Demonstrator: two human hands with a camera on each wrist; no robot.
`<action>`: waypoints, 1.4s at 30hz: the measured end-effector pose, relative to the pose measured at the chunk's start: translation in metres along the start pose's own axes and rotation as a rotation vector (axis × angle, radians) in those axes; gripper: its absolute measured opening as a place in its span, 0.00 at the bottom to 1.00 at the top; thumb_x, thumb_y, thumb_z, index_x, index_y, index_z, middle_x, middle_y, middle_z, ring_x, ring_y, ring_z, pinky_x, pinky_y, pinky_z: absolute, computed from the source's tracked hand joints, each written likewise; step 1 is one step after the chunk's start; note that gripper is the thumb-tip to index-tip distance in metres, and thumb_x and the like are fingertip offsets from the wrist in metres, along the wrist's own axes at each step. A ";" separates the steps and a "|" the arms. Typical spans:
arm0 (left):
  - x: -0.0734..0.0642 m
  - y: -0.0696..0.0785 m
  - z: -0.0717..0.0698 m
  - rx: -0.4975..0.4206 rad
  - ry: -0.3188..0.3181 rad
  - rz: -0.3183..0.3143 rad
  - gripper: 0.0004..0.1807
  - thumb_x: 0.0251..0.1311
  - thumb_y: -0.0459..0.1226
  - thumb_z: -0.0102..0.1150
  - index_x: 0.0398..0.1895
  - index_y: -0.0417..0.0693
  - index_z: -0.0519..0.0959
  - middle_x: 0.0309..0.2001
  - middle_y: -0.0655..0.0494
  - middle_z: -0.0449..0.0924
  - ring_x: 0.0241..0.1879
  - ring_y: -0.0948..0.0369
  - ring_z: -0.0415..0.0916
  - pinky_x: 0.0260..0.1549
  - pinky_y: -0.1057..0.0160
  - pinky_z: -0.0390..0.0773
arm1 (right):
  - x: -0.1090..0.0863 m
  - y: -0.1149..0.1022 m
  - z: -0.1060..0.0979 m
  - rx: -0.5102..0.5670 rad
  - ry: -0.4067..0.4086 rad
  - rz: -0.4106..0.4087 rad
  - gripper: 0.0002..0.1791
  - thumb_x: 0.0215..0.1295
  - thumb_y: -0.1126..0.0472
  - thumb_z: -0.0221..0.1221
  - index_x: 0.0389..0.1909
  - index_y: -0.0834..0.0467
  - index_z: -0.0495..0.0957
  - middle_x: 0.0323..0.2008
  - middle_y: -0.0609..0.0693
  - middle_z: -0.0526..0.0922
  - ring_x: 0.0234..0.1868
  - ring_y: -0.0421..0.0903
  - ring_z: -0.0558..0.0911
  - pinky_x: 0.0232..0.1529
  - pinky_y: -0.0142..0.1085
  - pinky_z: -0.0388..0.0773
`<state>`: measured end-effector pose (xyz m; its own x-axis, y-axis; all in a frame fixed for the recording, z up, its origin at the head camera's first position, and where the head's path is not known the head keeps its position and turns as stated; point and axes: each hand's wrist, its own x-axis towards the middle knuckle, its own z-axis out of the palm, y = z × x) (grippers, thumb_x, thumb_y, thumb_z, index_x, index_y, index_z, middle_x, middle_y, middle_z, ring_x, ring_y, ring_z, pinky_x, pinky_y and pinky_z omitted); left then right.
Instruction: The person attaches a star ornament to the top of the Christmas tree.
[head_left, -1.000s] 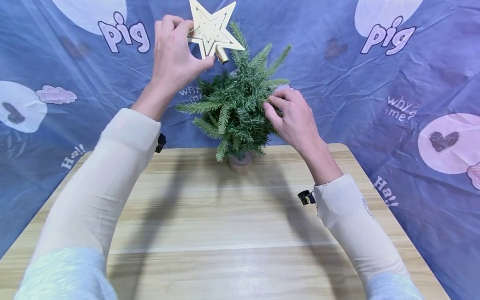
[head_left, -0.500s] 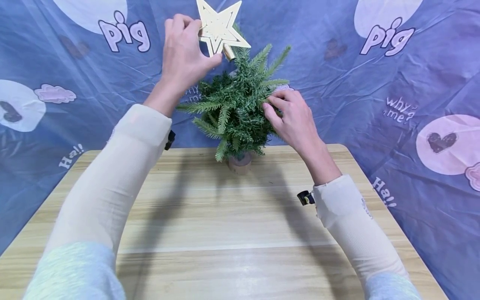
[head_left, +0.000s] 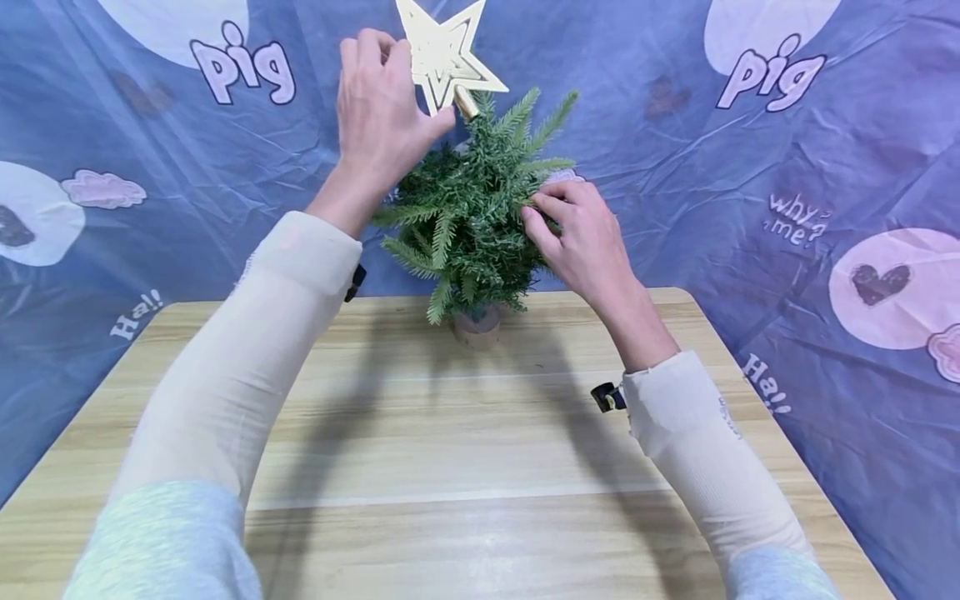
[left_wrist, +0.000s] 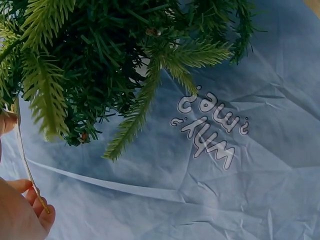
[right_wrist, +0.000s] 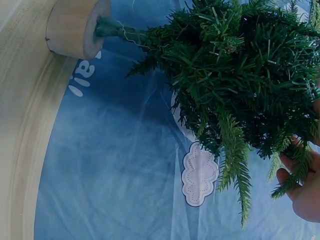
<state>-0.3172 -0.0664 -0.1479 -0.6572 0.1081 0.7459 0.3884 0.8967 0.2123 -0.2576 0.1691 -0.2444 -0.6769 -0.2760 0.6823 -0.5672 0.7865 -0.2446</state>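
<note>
A small artificial Christmas tree (head_left: 483,221) stands upright near the table's back edge in the head view. My left hand (head_left: 381,117) pinches a gold star tree topper (head_left: 444,58) by its left side, and the star's short tube overlaps the tree's top. In the left wrist view the star shows edge-on as a thin strip between my fingers (left_wrist: 46,216) and thumb. At the tree's right side, my right hand (head_left: 588,237) holds a branch, its thumb and fingers around the green needles (right_wrist: 295,172) in the right wrist view.
The tree's round wooden base (right_wrist: 70,30) rests on the light wooden table (head_left: 480,433). A blue printed cloth (head_left: 652,158) hangs behind and along both sides of the table. Black wrist devices (head_left: 607,397) are strapped at my cream sleeves.
My left hand has carried the star to the right, so its tube now overlaps the tree's top. The right hand has stayed on the branch.
</note>
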 end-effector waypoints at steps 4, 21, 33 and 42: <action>-0.002 0.000 0.002 -0.003 -0.001 -0.004 0.19 0.56 0.45 0.65 0.44 0.40 0.77 0.57 0.45 0.70 0.57 0.50 0.63 0.59 0.59 0.65 | -0.002 -0.001 0.002 0.001 -0.006 0.003 0.19 0.76 0.53 0.56 0.50 0.64 0.86 0.52 0.57 0.83 0.58 0.57 0.76 0.59 0.49 0.72; -0.001 0.002 0.005 -0.056 0.049 0.123 0.26 0.56 0.45 0.69 0.53 0.38 0.78 0.58 0.43 0.71 0.58 0.49 0.64 0.61 0.61 0.65 | 0.000 -0.001 0.000 -0.007 0.011 -0.003 0.18 0.76 0.53 0.56 0.49 0.63 0.87 0.51 0.56 0.83 0.57 0.56 0.76 0.58 0.49 0.73; -0.006 -0.004 0.008 -0.043 0.064 0.250 0.37 0.53 0.41 0.71 0.66 0.34 0.72 0.61 0.40 0.69 0.61 0.47 0.63 0.62 0.57 0.67 | -0.002 0.000 0.000 -0.003 0.011 0.000 0.18 0.76 0.53 0.56 0.49 0.63 0.87 0.51 0.56 0.83 0.58 0.56 0.76 0.58 0.50 0.73; -0.010 -0.004 0.007 -0.006 0.082 0.326 0.37 0.53 0.39 0.68 0.67 0.34 0.71 0.63 0.40 0.70 0.64 0.47 0.63 0.62 0.56 0.67 | -0.003 -0.001 0.001 -0.002 0.011 0.007 0.19 0.75 0.53 0.57 0.49 0.63 0.87 0.50 0.56 0.83 0.56 0.56 0.76 0.57 0.50 0.73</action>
<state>-0.3168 -0.0681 -0.1600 -0.4433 0.3536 0.8237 0.5738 0.8179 -0.0422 -0.2556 0.1686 -0.2465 -0.6760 -0.2645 0.6878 -0.5611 0.7898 -0.2478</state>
